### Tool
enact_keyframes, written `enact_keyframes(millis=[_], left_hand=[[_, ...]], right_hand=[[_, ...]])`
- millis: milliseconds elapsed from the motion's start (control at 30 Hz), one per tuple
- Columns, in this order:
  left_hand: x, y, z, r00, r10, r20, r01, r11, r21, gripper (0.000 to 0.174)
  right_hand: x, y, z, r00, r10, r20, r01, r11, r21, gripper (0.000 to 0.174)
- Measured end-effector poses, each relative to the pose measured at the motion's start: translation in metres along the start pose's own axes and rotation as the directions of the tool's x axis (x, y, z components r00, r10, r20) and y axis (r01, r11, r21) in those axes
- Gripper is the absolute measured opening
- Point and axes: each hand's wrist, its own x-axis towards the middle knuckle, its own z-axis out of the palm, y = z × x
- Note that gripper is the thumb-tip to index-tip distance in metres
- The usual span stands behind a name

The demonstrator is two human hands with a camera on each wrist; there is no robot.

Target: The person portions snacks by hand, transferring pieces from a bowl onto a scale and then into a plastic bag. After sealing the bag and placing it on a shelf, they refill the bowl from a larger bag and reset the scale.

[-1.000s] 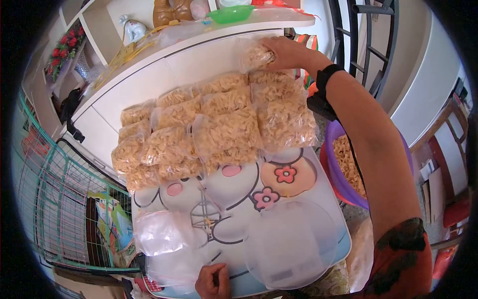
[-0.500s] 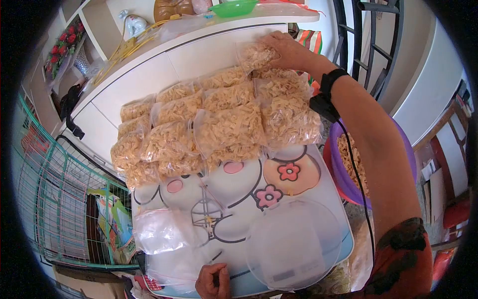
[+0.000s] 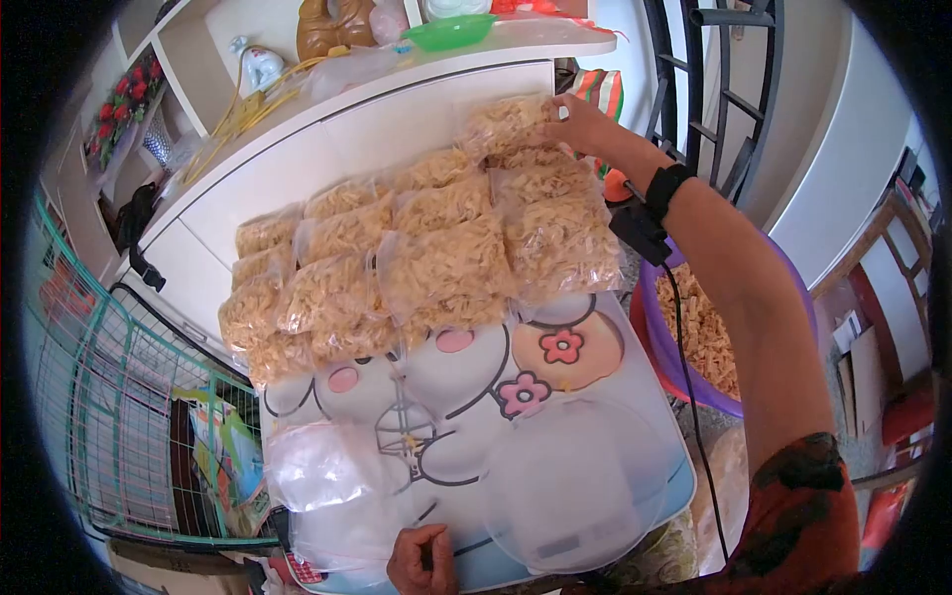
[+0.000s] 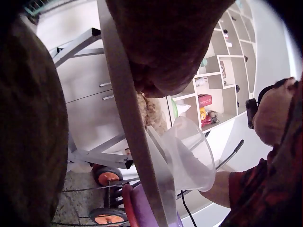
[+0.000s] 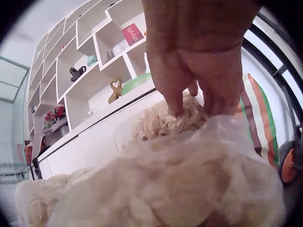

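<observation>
In the head view my right hand (image 3: 585, 129) touches the right end of a clear bag of pale yellow flakes (image 3: 504, 124), which lies on top of the back right bags. The right wrist view shows that hand's fingers pointing down onto the bag (image 5: 163, 124). Rows of similar filled bags (image 3: 446, 255) cover the back half of the table. My left hand (image 3: 422, 559) rests at the front edge, loosely curled and holding nothing. Beside it are flat clear bags (image 3: 322, 466) on the left and a round translucent lid-like piece (image 3: 575, 486) on the right.
A purple basin (image 3: 810, 327) of loose flakes stands right of the table. Behind the table is a white cabinet (image 3: 397, 119) with a green dish (image 3: 449, 33) on top. A green wire cage (image 3: 129, 436) stands at the left, and a black metal frame (image 3: 734, 99) at the back right.
The bag at the back right has come down flat on the pile, and my right hand has shifted to its right end with a looser hold. My left hand has stayed put.
</observation>
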Motion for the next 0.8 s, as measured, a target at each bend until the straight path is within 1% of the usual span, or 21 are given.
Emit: enact_keyframes(millis=[100, 200, 300, 400, 433, 500, 600, 700, 800], left_hand=[[0.001, 0.001, 0.0, 1.0, 0.0, -0.003, 0.0, 1.0, -0.009, 0.012], [0.0, -0.001, 0.001, 1.0, -0.012, -0.004, 0.012, 0.999, -0.031, 0.012], [0.0, -0.004, 0.0, 1.0, -0.001, -0.003, 0.001, 0.999, -0.033, 0.011], [0.0, -0.003, 0.0, 1.0, 0.01, -0.007, -0.011, 0.999, -0.03, 0.01], [0.0, -0.003, 0.0, 1.0, 0.011, -0.009, -0.012, 0.999, -0.031, 0.01], [0.001, -0.003, 0.0, 1.0, 0.001, -0.002, -0.001, 1.0, -0.018, 0.01], [-0.001, -0.006, 0.001, 1.0, -0.03, -0.002, 0.03, 0.999, -0.044, 0.01], [-0.001, -0.006, 0.001, 0.999, -0.039, 0.003, 0.039, 0.998, -0.045, 0.011], [0.0, -0.006, 0.001, 0.999, -0.041, 0.005, 0.041, 0.998, -0.045, 0.011]], right_hand=[[0.001, 0.002, 0.005, 0.998, -0.028, -0.05, 0.029, 0.999, 0.027, 0.079], [-0.001, 0.002, 0.002, 1.0, 0.011, 0.019, -0.013, 0.995, 0.103, 0.082], [-0.003, 0.002, 0.009, 0.985, -0.117, -0.124, 0.12, 0.993, 0.015, 0.089], [-0.011, -0.008, 0.006, 0.992, -0.093, -0.091, 0.103, 0.988, 0.119, 0.095], [-0.002, 0.004, 0.012, 0.971, -0.191, -0.141, 0.198, 0.98, 0.035, 0.097], [0.01, 0.014, 0.023, 0.895, -0.392, -0.214, 0.368, 0.919, -0.144, 0.102], [0.009, 0.013, 0.021, 0.874, -0.459, -0.16, 0.403, 0.869, -0.287, 0.098], [0.003, 0.006, 0.019, 0.822, -0.529, -0.211, 0.466, 0.837, -0.287, 0.086], [0.002, 0.003, 0.017, 0.846, -0.508, -0.163, 0.455, 0.846, -0.278, 0.071]])
